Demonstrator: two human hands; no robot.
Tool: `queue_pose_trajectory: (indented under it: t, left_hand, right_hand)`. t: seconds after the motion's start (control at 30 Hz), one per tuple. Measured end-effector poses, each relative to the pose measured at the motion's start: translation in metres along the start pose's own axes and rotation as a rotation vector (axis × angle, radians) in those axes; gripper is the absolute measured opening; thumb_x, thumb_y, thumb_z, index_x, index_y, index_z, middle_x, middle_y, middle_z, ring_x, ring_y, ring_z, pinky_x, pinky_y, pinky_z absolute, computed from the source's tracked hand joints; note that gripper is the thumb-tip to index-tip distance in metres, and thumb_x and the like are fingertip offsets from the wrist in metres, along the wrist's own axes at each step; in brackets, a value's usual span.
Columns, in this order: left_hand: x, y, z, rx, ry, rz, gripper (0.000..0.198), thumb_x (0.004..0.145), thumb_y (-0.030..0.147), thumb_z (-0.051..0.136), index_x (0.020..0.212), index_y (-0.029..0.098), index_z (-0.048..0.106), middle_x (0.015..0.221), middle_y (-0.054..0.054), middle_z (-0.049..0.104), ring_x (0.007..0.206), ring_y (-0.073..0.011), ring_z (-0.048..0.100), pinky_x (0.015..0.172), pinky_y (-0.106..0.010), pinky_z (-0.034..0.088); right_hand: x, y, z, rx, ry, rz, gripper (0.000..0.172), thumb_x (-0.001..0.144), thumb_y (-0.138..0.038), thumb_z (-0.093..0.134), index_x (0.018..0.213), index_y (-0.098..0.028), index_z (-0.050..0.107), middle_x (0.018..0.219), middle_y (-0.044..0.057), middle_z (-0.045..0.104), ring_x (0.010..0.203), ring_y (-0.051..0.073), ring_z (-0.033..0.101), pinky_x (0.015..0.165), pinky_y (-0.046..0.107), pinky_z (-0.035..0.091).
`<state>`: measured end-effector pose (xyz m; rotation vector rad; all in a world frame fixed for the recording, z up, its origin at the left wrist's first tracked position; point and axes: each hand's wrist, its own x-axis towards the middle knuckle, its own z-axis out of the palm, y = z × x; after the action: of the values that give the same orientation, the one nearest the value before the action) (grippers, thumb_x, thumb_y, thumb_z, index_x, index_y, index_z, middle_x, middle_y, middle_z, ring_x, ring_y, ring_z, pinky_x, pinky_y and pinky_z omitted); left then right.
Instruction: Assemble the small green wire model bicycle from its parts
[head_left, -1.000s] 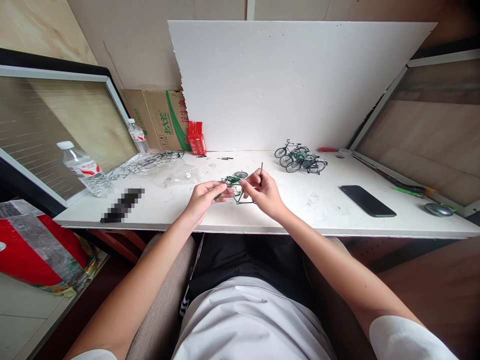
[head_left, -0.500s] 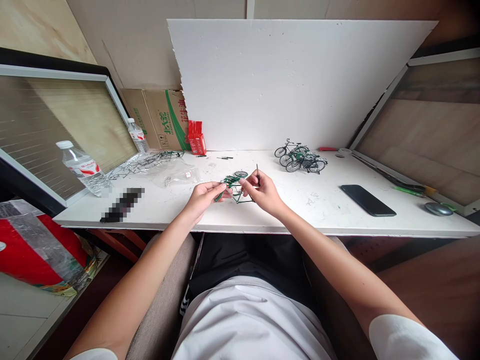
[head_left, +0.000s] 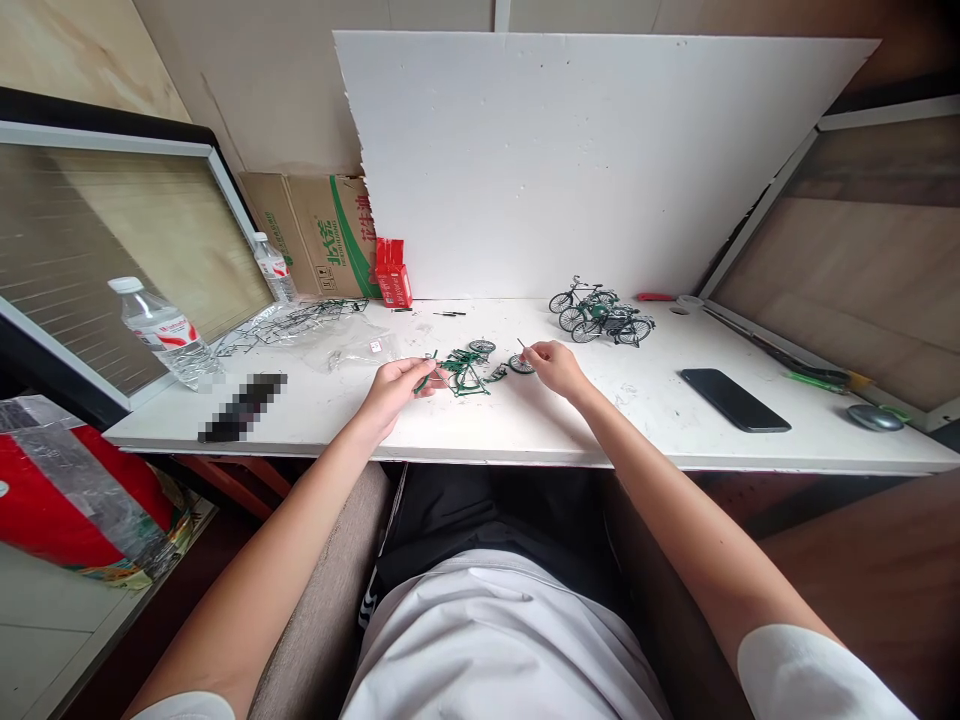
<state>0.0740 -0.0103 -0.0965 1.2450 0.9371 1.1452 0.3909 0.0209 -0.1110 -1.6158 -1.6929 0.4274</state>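
Note:
My left hand (head_left: 409,388) is closed, pinching the end of a small green model bicycle frame (head_left: 474,393) just above the table. Behind the frame lie more green bicycle parts (head_left: 459,360), partly overlapping it in view, and a small spoked wheel (head_left: 481,347). My right hand (head_left: 555,368) is closed on a thin dark rod-like tool (head_left: 521,343), whose tip sticks out past the fingers. Right beside those fingers is another spoked wheel (head_left: 520,365), partly hidden by them. A small green curved part (head_left: 496,374) lies between the hands.
Several model bicycles (head_left: 600,315) stand at the back right. A phone (head_left: 735,400) lies on the right. Thin dark parts (head_left: 307,322), clear plastic bags (head_left: 360,348), a water bottle (head_left: 169,335) and a red box (head_left: 393,272) occupy the left. A white board (head_left: 600,160) closes off the back.
My right hand has moved right, away from the frame, with the tool still in it. My left hand has shifted slightly left with the frame, uncovering the wheel and green part between the hands.

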Motion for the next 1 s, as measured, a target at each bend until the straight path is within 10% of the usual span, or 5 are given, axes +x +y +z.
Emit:
queue_pose_trajectory:
  t: [0.5,1.0]
  left_hand:
    - [0.022,-0.047,-0.017,0.068,0.028,0.034,0.061,0.078,0.069,0.085,0.097,0.012,0.071,0.099,-0.016,0.081,0.081,-0.0208,0.075,0.079,-0.035,0.057]
    - [0.025,-0.056,-0.012,0.185,0.000,0.121,0.063,0.086,0.080,0.069,0.095,0.018,0.062,0.090,-0.013,0.080,0.075,-0.0209,0.075,0.069,-0.032,0.054]
  right_hand:
    - [0.002,0.030,-0.008,-0.445,0.025,0.217,0.020,0.097,-0.033,0.066,0.096,-0.018,0.080,0.103,0.016,0.081,0.103,0.031,0.070,0.080,0.035,0.046]
    - [0.002,0.035,0.004,-0.423,0.081,0.211,0.025,0.101,-0.029,0.058,0.119,-0.015,0.069,0.126,0.020,0.070,0.116,0.034,0.063,0.095,0.042,0.049]
